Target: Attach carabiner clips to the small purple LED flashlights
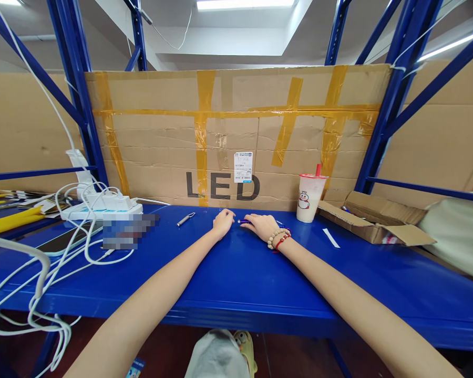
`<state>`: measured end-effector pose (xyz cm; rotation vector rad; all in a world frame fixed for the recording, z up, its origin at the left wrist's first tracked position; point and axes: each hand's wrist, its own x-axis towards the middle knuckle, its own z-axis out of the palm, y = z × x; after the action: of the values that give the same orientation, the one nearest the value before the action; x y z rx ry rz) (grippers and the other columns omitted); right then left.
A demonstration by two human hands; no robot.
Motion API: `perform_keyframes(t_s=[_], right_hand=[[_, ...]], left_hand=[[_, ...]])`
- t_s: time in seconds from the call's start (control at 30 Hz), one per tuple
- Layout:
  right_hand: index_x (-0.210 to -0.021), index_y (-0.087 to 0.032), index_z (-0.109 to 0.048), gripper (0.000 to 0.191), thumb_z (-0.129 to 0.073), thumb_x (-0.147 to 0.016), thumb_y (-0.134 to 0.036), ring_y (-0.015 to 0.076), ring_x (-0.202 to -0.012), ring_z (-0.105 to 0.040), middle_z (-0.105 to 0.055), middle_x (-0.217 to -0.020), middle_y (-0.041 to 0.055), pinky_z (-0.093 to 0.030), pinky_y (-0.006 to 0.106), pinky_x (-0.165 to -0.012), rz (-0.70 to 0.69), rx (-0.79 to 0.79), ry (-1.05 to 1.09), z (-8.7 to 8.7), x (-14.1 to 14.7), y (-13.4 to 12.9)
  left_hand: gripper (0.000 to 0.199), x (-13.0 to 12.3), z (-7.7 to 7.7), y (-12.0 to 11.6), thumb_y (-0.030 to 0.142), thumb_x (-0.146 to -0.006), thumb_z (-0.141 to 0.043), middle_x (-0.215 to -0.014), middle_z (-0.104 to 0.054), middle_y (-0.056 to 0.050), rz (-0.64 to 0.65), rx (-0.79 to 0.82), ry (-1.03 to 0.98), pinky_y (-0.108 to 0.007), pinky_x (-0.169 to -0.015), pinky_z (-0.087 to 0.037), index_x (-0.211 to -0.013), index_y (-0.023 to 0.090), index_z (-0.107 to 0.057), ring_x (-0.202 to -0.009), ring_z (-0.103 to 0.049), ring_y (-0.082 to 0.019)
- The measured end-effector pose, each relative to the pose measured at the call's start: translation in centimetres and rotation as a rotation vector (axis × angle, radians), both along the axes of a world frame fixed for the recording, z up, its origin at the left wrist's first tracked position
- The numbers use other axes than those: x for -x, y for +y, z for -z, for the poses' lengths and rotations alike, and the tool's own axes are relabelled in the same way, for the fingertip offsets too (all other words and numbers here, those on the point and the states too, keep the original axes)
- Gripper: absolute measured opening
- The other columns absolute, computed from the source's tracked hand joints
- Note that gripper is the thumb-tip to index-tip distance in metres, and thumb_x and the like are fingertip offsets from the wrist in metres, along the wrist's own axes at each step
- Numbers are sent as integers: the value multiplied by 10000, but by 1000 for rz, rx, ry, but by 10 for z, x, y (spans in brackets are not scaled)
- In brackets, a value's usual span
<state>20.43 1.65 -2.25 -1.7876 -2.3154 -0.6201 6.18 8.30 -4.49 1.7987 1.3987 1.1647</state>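
Observation:
My left hand (223,223) rests on the blue shelf top with its fingers curled into a pinch. Whatever it may hold is hidden or too small to name. Just to its right, my right hand (261,227) is closed over a slim blue pen (243,221), whose end points toward my left hand. Bead bracelets circle the right wrist. Left of my left hand lies a silver-and-dark pen (186,219), touched by neither hand.
A lidded cup with a red straw (311,197) stands right of my hands. Beyond are a white strip (331,238) and an open cardboard box (372,220). White cables and a power strip (98,210) crowd the left. A taped cardboard panel (161,147) closes the back.

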Motion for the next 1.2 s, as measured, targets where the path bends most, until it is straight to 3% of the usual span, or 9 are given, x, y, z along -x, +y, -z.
perform_keyframes(t_s=[1.2], right_hand=[[-1063, -278, -545, 397, -292, -887, -527, 173, -868, -611, -619, -1049, 21, -361, 234, -592, 39, 11, 6, -3, 1, -1]], left_hand=[[211, 1, -2, -4, 234, -796, -367, -748, -641, -5, 12, 7, 0, -253, -716, -399, -788, 189, -573, -775, -563, -146]])
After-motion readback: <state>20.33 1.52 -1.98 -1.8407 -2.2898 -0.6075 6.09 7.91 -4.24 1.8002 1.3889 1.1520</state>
